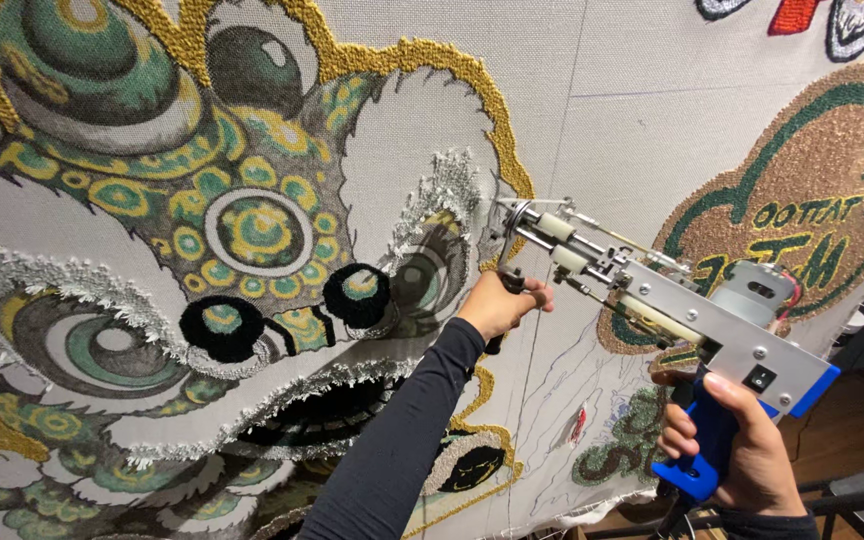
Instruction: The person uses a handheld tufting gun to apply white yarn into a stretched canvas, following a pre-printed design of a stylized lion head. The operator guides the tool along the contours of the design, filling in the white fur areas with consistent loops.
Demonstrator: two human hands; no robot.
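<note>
Tufting gun (652,305) tip against the cloth (612,90); right hand (737,445) fingers clamped on blue grip, left hand (502,303) fingers round front handle.

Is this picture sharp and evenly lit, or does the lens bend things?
Head view: sharp, evenly and warmly lit on the cloth; wide lens curves its edges; tufting gun shines slightly; left hand and right hand show no blur; lower right corner dark.
</note>
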